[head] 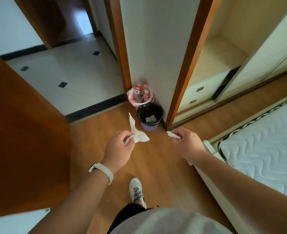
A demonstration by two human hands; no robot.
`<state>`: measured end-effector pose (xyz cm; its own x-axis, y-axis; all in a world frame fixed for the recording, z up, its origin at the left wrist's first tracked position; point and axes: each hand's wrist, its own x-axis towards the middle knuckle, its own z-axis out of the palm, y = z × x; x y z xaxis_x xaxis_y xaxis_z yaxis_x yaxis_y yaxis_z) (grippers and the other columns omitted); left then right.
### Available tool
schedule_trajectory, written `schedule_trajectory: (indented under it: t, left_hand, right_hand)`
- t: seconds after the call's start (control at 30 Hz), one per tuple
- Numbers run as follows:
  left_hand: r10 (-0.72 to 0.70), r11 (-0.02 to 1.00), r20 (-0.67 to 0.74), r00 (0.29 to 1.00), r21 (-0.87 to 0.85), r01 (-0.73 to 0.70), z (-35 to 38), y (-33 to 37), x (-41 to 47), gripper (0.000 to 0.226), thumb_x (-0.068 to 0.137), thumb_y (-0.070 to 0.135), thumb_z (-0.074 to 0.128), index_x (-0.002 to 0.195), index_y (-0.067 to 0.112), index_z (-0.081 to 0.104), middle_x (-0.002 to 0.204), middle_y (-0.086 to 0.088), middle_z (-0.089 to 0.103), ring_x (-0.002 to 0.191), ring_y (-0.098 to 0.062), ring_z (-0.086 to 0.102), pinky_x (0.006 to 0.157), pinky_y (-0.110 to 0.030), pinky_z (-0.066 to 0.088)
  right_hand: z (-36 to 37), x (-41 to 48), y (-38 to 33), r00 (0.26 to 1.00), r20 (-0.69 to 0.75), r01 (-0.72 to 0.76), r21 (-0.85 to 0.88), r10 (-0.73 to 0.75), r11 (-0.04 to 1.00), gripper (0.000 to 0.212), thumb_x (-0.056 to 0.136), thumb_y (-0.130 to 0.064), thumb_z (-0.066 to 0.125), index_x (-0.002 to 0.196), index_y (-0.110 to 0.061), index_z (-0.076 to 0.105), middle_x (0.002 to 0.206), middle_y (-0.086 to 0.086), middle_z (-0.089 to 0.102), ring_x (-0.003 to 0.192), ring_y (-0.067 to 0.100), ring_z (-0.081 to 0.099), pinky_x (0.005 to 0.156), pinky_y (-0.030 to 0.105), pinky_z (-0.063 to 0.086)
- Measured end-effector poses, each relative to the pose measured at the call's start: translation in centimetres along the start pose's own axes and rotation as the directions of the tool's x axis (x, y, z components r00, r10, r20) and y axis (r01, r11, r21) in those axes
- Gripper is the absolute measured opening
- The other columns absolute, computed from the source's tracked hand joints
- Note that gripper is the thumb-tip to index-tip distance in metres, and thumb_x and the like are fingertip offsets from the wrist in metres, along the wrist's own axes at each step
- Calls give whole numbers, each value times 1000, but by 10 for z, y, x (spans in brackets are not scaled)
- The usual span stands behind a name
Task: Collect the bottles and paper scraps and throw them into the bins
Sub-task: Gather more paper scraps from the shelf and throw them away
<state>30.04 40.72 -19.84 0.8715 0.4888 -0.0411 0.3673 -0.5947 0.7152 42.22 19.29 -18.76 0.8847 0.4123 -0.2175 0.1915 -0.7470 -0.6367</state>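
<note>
Obs. 1, holds. Both arms reach forward over the wooden floor [156, 157], aimed at the corner where the bins stand.
- Left hand [118, 147]: fingers [124, 133] curl round and pinch a large crumpled paper scrap [136, 132]. One long tail sticks up, so the grip seems to be at the middle of the wad.
- Right hand [189, 142]: fingers [177, 131] pinch a smaller scrap [171, 134], and only its torn end shows past them.
- Judgement: one scrap per hand saves a trip, and a light pinch is all that paper needs.

Obs. 2, targets. The purple bin [149, 128] has a black liner and stands against the wall, just ahead of the hands. The pink-bagged bin [131, 98] is behind it, touching or nearly touching it. Keeping them in the corner leaves the doorway free. Bottles [146, 92] are in the pink one and white paper [150, 118] is in the purple one, so waste looks sorted by type. Both held scraps probably belong in the purple bin.

Obs. 3, counts.
- Hands: 2, both gripping.
- Scraps held: 2.
- Bins: 2.
- Bottles in the pink bag: at least 2 with red labels. There may be more, but I cannot tell.
- Paper in the purple bin: one pale clump. The piece count is unclear.
- Loose scraps or bottles on the visible floor: 0.

Status: the carry is nearly done, and neither scrap is over the rim yet.
</note>
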Motion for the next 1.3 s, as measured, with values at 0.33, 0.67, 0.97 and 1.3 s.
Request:
schedule_trajectory:
  t: [0.33, 0.67, 0.97, 1.3]
  left_hand:
    - [8, 1000, 77, 997, 12, -9, -40, -46, 134, 14, 96, 29, 59, 108, 23, 63, 100, 6, 65, 86, -11, 62, 73, -33, 60]
    - [20, 1000, 131, 991, 6, -21, -25, -49, 228, 6, 95, 27, 60, 100, 30, 59, 96, 11, 61, 82, -4, 58, 60, -11, 42]
    - [-58, 997, 206, 977, 59, 47, 2, -54, 332, 7, 94, 25, 62, 101, 27, 61, 94, 10, 62, 85, -10, 62, 66, -18, 51]
    - [-97, 991, 289, 952, 117, 66, 54, -50, 442, 2, 96, 30, 59, 98, 31, 58, 90, 14, 61, 82, -3, 60, 64, -17, 49]
  right_hand:
    - [24, 105, -63, 996, -63, -66, -49, 63, 997, 6, 91, -20, 61, 95, -24, 64, 81, -7, 62, 72, 11, 62, 68, 32, 59]
    - [25, 187, -49, 990, -82, -120, -38, 117, 992, 3, 88, -23, 60, 89, -26, 62, 78, -8, 61, 70, 13, 60, 65, 41, 58]
    - [39, 307, -41, 982, 51, -183, 22, 182, 983, 8, 88, -21, 56, 83, -26, 59, 74, -7, 59, 65, 11, 56, 51, 23, 37]
    - [40, 414, -15, 949, 121, -298, 53, 290, 953, 7, 86, -21, 57, 80, -25, 55, 72, -4, 58, 65, 17, 56, 51, 27, 37]
